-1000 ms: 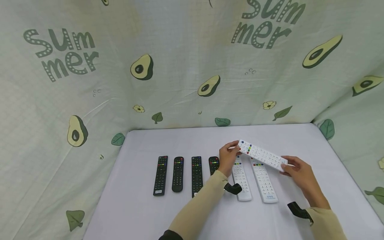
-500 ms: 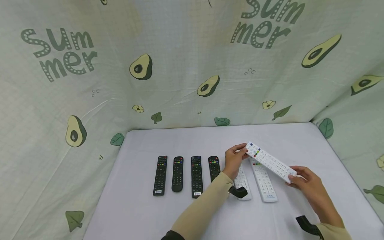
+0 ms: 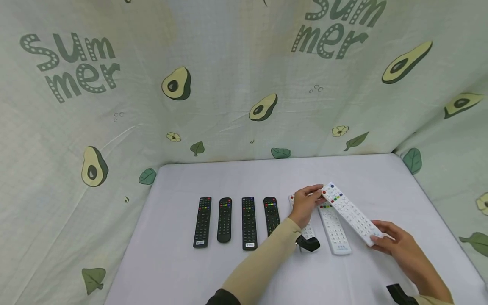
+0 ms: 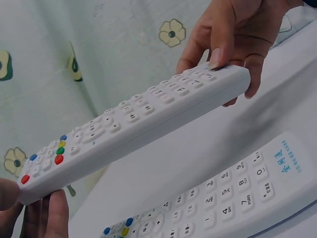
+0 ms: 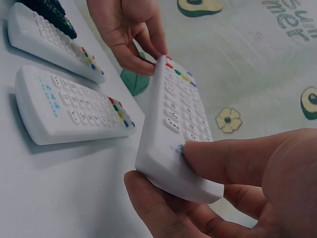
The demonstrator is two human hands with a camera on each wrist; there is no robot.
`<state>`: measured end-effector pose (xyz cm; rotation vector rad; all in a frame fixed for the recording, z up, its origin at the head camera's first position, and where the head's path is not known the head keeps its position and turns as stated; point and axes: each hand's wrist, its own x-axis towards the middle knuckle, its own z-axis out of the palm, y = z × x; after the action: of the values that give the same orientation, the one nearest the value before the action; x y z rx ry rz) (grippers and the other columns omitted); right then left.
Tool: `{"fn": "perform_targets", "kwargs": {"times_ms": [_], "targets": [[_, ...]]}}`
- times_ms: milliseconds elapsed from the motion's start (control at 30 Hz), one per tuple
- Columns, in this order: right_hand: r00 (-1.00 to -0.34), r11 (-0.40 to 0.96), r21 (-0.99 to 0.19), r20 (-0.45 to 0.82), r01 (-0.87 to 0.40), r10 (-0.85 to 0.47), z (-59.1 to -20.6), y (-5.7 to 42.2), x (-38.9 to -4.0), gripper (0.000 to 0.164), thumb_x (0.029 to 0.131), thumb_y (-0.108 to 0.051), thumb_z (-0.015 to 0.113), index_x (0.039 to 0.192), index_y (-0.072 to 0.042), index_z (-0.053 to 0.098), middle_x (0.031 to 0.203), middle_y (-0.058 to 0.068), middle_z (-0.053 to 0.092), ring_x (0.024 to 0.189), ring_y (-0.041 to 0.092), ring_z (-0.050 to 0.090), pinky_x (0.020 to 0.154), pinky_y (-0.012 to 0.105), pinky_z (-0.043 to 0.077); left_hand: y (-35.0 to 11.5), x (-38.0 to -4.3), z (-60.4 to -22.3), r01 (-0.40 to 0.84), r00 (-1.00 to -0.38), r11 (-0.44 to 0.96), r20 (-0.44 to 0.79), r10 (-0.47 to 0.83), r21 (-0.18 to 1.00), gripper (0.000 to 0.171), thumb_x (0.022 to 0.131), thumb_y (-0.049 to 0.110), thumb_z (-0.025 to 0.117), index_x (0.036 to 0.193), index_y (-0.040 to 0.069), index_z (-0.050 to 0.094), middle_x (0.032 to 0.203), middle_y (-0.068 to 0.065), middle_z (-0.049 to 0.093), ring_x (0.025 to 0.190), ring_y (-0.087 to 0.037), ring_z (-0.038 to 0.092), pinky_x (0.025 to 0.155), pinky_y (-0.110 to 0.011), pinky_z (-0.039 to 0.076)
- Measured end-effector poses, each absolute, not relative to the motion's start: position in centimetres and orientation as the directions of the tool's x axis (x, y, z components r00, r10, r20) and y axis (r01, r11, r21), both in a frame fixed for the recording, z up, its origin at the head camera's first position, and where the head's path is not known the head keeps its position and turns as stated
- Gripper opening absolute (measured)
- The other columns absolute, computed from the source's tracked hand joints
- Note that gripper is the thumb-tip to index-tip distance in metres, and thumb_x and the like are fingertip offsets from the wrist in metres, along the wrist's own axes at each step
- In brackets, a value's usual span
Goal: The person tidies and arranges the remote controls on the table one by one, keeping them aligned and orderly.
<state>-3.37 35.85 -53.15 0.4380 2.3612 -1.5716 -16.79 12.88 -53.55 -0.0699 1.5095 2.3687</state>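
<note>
A white remote control (image 3: 352, 213) with coloured buttons near one end is held above the table by both hands. The left hand (image 3: 306, 205) pinches its far end, beside the coloured buttons. At the near end the right hand (image 3: 400, 248) grips it, thumb on top and fingers beneath, as the right wrist view shows. Below it another white remote control (image 3: 335, 233) lies on the table, its top partly covered. One more white remote control (image 3: 308, 232) lies under the left hand and wrist, mostly hidden.
Several black remote controls, among them the leftmost black remote (image 3: 202, 222) and the rightmost black remote (image 3: 271, 214), lie in a row on the white table (image 3: 167, 275). A printed cloth (image 3: 221, 84) hangs behind the table and at its sides.
Both hands have moved right and nearer with the held white remote control, which has turned to point more toward the table's front. More of the black remotes now shows.
</note>
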Motion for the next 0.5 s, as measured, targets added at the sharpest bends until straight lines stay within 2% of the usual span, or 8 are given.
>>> {"fn": "perform_targets", "kwargs": {"times_ms": [200, 333, 500], "targets": [[-0.916, 0.412, -0.824, -0.395, 0.388, 0.073, -53.6, 36.0, -2.9, 0.070, 0.103, -0.017, 0.071, 0.155, 0.012, 0.033, 0.135, 0.023, 0.057, 0.095, -0.004, 0.060, 0.079, 0.025, 0.060, 13.6, -16.5, -53.9, -0.321, -0.937, -0.376, -0.234, 0.259, 0.869, 0.018, 0.102, -0.005, 0.063, 0.116, -0.004, 0.074, 0.107, -0.011, 0.066, 0.098, -0.022, 0.073, 0.092, -0.036, 0.063], [-0.924, 0.421, -0.830, -0.376, 0.367, 0.063, -53.8, 36.0, -2.5, 0.070, 0.102, -0.016, 0.073, 0.154, 0.012, 0.035, 0.127, 0.013, 0.061, 0.094, -0.004, 0.060, 0.078, 0.024, 0.059, 14.0, -16.3, -54.1, -0.340, -0.933, -0.382, -0.258, 0.250, 0.859, 0.015, 0.101, -0.005, 0.064, 0.113, -0.001, 0.073, 0.105, -0.012, 0.065, 0.094, -0.022, 0.073, 0.087, -0.036, 0.065], [-0.917, 0.413, -0.828, -0.394, 0.380, 0.055, -53.9, 35.9, -2.1, 0.070, 0.101, -0.015, 0.073, 0.153, 0.011, 0.035, 0.125, 0.011, 0.061, 0.095, -0.002, 0.060, 0.078, 0.025, 0.059, 14.5, -16.2, -54.1, -0.354, -0.932, -0.399, -0.285, 0.223, 0.846, 0.013, 0.099, -0.006, 0.067, 0.109, -0.002, 0.073, 0.099, -0.011, 0.066, 0.091, -0.022, 0.073, 0.085, -0.037, 0.065]]}}
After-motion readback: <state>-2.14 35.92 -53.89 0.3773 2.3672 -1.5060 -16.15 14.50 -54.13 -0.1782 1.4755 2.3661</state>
